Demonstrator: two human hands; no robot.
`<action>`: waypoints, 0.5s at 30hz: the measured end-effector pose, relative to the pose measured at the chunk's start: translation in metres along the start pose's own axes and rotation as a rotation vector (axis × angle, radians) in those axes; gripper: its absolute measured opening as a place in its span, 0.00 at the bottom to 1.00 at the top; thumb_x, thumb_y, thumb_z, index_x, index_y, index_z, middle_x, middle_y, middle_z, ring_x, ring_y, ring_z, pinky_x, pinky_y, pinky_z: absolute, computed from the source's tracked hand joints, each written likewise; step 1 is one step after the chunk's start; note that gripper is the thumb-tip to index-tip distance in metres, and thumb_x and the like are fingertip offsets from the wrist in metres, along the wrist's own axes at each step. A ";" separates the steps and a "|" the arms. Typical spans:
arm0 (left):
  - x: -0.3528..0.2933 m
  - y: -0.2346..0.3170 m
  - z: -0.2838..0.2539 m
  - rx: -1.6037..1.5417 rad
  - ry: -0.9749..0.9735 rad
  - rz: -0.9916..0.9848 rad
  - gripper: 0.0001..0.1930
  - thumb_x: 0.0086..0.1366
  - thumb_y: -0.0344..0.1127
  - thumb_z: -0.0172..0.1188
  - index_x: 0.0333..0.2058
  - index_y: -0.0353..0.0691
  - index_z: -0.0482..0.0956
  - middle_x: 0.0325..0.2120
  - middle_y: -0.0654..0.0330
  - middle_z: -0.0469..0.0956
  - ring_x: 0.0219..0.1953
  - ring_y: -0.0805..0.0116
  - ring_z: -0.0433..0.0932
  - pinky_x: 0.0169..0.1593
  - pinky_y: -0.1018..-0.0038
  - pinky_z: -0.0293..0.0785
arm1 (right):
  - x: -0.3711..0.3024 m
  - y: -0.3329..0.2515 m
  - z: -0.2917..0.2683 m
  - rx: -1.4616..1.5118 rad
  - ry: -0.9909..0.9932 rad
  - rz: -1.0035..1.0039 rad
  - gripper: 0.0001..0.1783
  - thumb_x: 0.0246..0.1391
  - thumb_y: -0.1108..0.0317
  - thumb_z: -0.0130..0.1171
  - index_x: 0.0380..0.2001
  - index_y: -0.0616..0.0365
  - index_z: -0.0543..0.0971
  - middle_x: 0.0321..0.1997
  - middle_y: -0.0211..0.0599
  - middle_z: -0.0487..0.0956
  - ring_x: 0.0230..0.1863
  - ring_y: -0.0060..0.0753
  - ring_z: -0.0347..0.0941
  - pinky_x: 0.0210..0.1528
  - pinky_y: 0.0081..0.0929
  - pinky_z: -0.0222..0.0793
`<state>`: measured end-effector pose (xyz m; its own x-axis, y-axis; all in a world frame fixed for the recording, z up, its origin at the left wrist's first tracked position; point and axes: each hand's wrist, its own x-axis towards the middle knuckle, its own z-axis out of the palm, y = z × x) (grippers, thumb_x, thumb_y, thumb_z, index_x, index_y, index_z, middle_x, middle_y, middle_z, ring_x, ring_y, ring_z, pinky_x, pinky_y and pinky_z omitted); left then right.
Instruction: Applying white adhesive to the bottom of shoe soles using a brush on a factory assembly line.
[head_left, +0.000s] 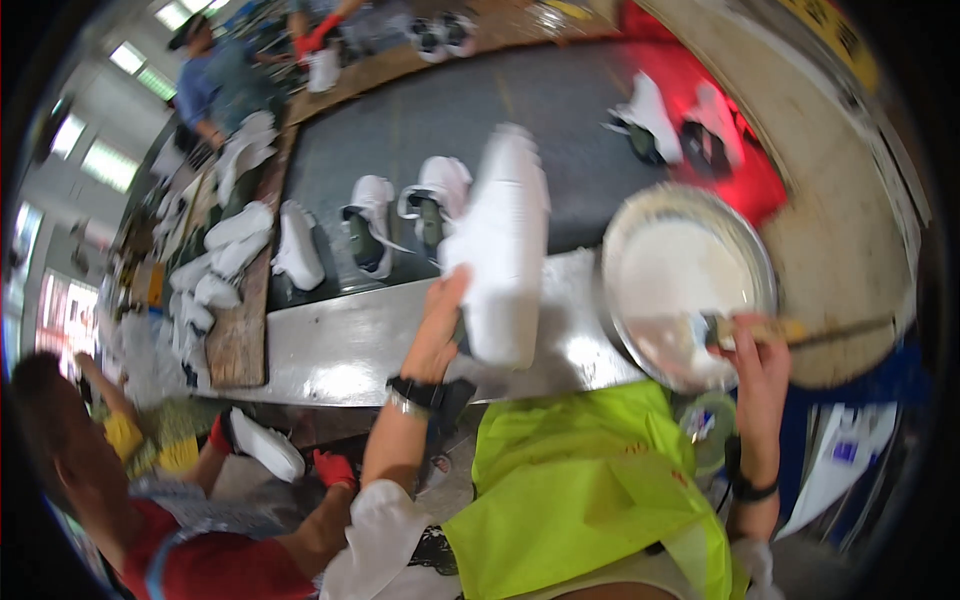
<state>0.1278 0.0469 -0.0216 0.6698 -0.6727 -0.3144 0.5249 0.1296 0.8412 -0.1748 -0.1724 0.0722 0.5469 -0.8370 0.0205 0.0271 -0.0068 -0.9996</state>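
Observation:
In my left hand (437,322) is a white shoe (508,255), raised above the metal table edge with its pale sole turned toward me. My fingers wrap round its side, and part of them is hidden behind it. My right hand (760,365) grips a brush (785,331) by its wooden handle, with the bristle end over a round metal bowl (612,285). White creamy liquid (682,265) lies in the bowl; whether the bristles touch it I cannot tell. The shoe and the brush are apart.
Beyond the metal ledge (335,350) runs a dark conveyor belt (560,95) bearing several white shoes (368,225), some under red light. White shoe parts (235,240) are heaped at left. A red-gloved co-worker (215,545) holds a shoe near my left arm; another person (215,85) stands farther off.

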 end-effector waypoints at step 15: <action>-0.036 -0.112 0.015 -0.110 -0.040 -0.132 0.29 0.70 0.56 0.35 0.57 0.38 0.62 0.50 0.54 0.71 0.48 0.62 0.74 0.50 0.68 0.73 | 0.112 0.126 0.013 -1.286 -0.235 0.007 0.13 0.50 0.63 0.58 0.33 0.63 0.77 0.38 0.52 0.78 0.35 0.53 0.75 0.36 0.41 0.73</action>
<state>0.0374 0.0455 -0.0978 0.5711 -0.7171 -0.3995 0.6627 0.1156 0.7399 -0.0989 -0.2597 -0.0508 0.6790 -0.7255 -0.1128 -0.7194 -0.6268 -0.2992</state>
